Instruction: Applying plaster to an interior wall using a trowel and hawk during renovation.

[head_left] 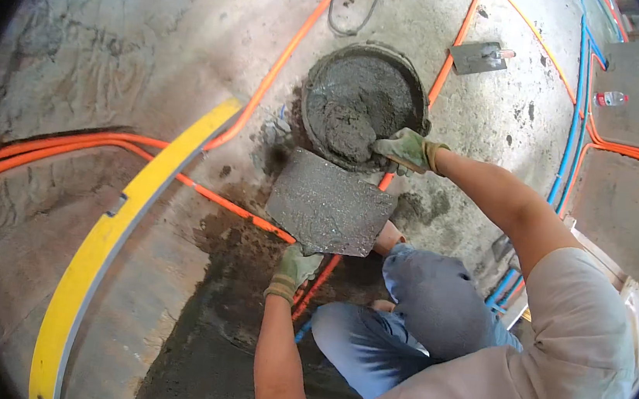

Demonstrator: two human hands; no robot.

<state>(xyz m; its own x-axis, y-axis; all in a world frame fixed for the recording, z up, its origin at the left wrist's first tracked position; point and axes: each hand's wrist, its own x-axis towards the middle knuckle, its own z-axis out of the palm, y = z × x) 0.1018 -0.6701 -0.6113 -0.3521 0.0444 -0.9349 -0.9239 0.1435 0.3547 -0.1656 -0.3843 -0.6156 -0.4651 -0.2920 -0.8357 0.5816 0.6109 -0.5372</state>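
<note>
1. Flat grey panel (330,204): just on near side of bucket (307,112) w/ wet mortar (366,91).
2. L hand (295,272) (gloved, like R): closed on panel's near edge.
3. R hand (409,150): curled at bucket's near-right rim; can't tell what it grips.
4. Trowel (474,58): on floor, right of bucket.

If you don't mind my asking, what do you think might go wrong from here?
The grey slab is held near its lower edge by the left hand alone, so it might tip. With the right hand at the mortar in the bucket, some could drop onto the orange pipe alongside. The yellow level crosses over other orange pipes and may shift if knocked.
</note>
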